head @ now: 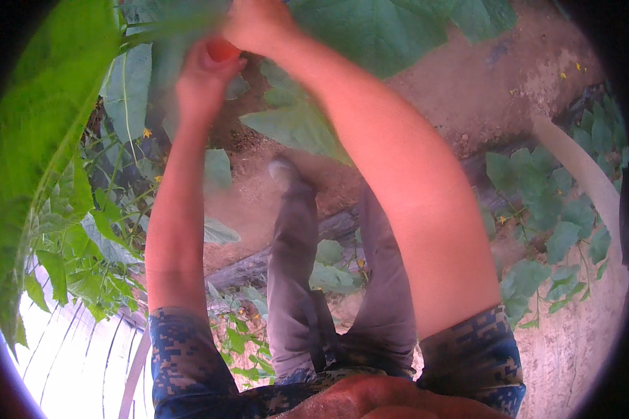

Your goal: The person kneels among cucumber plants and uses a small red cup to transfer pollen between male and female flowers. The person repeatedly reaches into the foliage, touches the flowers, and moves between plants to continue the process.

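Both my hands meet at the top of the view among large green leaves of a climbing vine, perhaps cucumber. My left hand (207, 70) has its thumb and fingers curled round toward a bright orange-red patch, which I cannot identify. Just above and to its right, my right hand (259, 26) reaches in, its fingers blurred and partly cut off by the top edge. A blurred green stem or leaf edge (183, 27) runs toward the hands. Whether either hand grips it is hidden. A broad leaf (367, 29) lies beside my right wrist.
A very large leaf (47, 131) fills the left side, close to the camera. Vines with yellow flowers (147, 133) hang below it. Bare soil (451, 94) stretches at the right, with more vines (545, 209) along a dark bed edge (251, 264). My shoe (283, 173) stands on soil.
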### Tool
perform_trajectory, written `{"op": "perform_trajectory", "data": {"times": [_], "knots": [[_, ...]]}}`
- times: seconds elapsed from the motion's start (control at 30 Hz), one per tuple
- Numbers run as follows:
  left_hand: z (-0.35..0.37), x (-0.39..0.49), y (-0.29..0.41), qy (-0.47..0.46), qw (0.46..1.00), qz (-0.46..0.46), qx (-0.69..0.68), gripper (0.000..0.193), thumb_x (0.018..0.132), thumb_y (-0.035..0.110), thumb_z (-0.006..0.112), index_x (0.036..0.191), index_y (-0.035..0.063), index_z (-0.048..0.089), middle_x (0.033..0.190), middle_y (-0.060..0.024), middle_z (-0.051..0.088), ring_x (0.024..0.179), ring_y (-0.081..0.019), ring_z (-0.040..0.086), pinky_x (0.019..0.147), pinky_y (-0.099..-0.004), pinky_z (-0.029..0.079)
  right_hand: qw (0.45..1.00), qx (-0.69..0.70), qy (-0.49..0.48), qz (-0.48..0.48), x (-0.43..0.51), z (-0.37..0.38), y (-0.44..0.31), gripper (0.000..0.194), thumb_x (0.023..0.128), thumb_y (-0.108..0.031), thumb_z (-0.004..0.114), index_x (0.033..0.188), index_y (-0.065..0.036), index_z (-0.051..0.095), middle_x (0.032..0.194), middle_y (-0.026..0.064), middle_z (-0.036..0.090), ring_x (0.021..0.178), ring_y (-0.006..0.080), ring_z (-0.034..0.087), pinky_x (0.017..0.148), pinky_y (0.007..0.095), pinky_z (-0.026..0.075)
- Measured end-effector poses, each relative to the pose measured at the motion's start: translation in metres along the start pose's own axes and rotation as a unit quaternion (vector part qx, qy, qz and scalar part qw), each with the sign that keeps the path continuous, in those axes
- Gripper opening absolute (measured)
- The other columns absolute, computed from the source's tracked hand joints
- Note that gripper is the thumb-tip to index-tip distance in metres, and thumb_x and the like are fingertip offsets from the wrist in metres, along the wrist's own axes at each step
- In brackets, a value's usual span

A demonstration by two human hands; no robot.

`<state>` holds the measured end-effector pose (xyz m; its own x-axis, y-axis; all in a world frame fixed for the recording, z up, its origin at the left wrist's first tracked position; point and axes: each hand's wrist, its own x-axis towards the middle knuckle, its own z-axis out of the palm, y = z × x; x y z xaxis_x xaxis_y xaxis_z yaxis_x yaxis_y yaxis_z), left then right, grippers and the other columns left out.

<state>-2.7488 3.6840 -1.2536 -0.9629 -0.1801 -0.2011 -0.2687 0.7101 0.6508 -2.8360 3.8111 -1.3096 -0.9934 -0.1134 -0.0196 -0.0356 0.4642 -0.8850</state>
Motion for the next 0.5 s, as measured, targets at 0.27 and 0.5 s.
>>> {"op": "perform_trajectory", "data": {"times": [0.27,0.5], "knots": [[0.01,-0.002,-0.022,0.01,0.998,-0.048,-0.037,0.067,0.076,0.025,0.09,0.134,0.0052,0.062,0.125,-0.0083,0.069,0.113,-0.0187,0.065,0.099,-0.0342,0.052,0.997,0.015,-0.073,0.033,-0.004,-0.029,-0.014,0.019,0.081,-0.013,0.063,0.092,0.0,0.071,0.093,0.0278,0.071,0.093,0.0491,0.068,0.084,0.0568,0.054],[0.012,-0.034,-0.046,0.061,0.976,-0.179,-0.113,0.073,0.076,0.021,0.09,0.139,0.0044,0.058,0.129,-0.0092,0.066,0.114,-0.0202,0.065,0.099,-0.0341,0.052,0.993,0.08,-0.09,-0.018,-0.007,-0.054,-0.045,0.028,0.085,-0.017,0.067,0.107,-0.001,0.069,0.114,0.0256,0.068,0.106,0.0452,0.066,0.091,0.0515,0.053]]}}
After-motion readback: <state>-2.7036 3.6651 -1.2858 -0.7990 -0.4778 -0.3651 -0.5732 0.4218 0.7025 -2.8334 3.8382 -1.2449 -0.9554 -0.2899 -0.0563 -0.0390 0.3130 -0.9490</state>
